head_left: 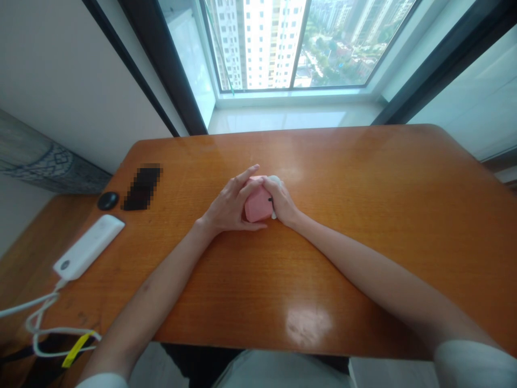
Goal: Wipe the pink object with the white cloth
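Observation:
A small pink block-shaped object (258, 207) with white parts and a black spot on its right side is between my two hands, over the middle of the table. My left hand (232, 202) is cupped round its left end, one finger across the top and the thumb stretched along the near side. From the right, my right hand (283, 202) grips it with bent fingers, the thumb side on its upper edge. White bits (275, 180) of it stick out beyond the right hand. Its underside is hidden, so I cannot tell whether it rests on the wood.
The wooden table (363, 215) reaches to a window ledge (283, 118). At the left lie a blurred-out dark object (142, 187), a round black object (107, 201) and a white power strip (89, 247). Its white cable (40, 318), with a yellow tag (78, 349), hangs near my left forearm.

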Demonstrator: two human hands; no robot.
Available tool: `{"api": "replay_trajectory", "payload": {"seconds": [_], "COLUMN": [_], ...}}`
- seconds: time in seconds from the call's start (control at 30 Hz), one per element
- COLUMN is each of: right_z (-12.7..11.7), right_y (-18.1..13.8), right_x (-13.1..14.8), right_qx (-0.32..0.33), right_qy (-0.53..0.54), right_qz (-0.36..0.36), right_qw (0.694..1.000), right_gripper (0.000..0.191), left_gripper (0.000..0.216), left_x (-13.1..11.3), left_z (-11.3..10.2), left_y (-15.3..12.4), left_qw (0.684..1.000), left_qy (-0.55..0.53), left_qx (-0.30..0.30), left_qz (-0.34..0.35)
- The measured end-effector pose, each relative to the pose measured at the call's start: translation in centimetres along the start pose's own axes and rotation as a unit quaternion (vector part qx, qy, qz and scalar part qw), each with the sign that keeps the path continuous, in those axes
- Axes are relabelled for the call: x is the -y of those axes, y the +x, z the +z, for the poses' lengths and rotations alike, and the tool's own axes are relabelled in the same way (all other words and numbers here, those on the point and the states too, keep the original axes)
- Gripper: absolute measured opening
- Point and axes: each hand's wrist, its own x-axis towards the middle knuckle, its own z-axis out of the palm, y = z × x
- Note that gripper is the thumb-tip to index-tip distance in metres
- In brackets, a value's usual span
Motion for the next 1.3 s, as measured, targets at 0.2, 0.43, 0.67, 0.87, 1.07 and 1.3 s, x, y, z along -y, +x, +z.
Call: {"api": "replay_trajectory", "payload": {"seconds": [0.2, 0.43, 0.67, 0.87, 1.07, 1.3], "right_z": [0.0, -0.1, -0.4, -0.1, 0.0, 0.1], "right_y": [0.1, 0.5, 0.5, 0.1, -0.2, -0.1], "right_x": [0.0, -1.0, -2.2, -1.1, -0.2, 0.1], "right_qx": [-0.010, -0.037, -0.029, -0.014, -0.007, -0.014], "right_qy": [-0.019, -0.021, -0.006, -0.005, -0.017, -0.016], "right_qz": [0.004, 0.020, 0.024, 0.029, 0.018, -0.001], "right_qw": [1.000, 0.999, 0.999, 0.999, 1.000, 1.000], "right_gripper": [0.075, 0.077, 0.078, 0.080, 0.080, 0.076], "left_gripper": [0.127, 0.132, 0.106, 0.082, 0.089, 0.104], "left_x": [0.2, -0.2, -1.7, -2.0, -1.7, -0.9], "left_z": [0.2, 0.5, 0.9, 1.4, 2.0, 0.4], "left_y": [-0.1, 0.2, 1.0, 0.6, 0.3, 0.6], "left_qw": [0.999, 0.999, 0.991, 0.962, 0.967, 0.997], "left_qy": [0.031, -0.023, -0.095, -0.177, -0.177, -0.048], "left_qx": [-0.016, -0.016, -0.072, -0.051, -0.064, -0.058], "left_qz": [0.020, -0.028, -0.062, -0.202, -0.172, 0.018]}}
